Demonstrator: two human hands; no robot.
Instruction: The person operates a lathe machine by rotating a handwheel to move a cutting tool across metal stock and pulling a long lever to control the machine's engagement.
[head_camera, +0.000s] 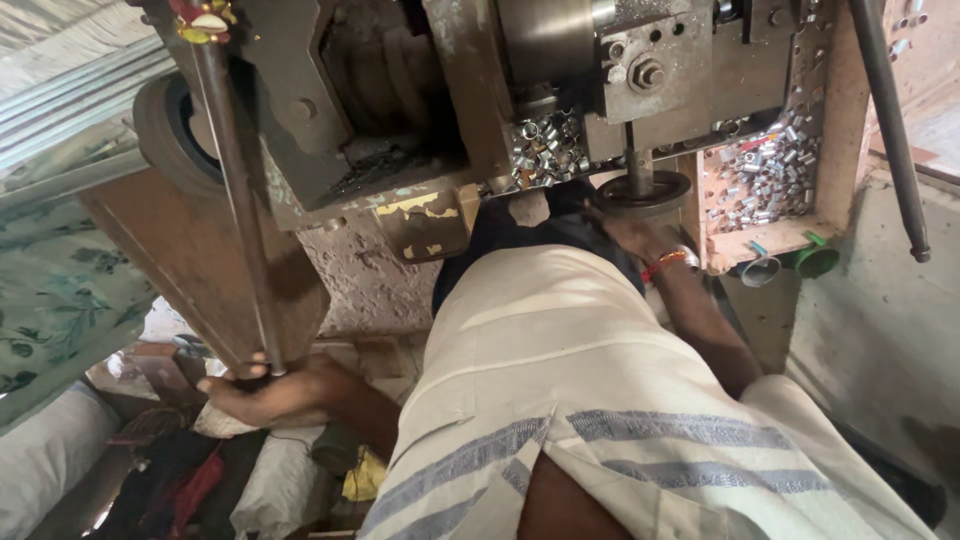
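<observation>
a worn metal press machine (420, 110) fills the workshop view, with a wooden tray (765, 238) of small metal sleeves (765, 180) beside it. my left hand (265, 392) – fingers clamped round the long lever rod (240, 210). my right hand (625, 232) rests at the round die plate (642, 192) – finger state cannot be told.

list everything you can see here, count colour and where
press machine: one, grey metal, top centre
long lever rod: one, dark, running from the machine down to the left hand
small metal rings: many, silver, in the wooden tray at right; more under the machine head
funnels: two, one grey and one green, below the tray
dark bar: one, black, far right
sacks: several, white, lower left
patterned cloth: one, green, left edge
left hand: gripping the rod's lower end
right hand: by the machine's round base, red band at the wrist, fingers hidden
</observation>
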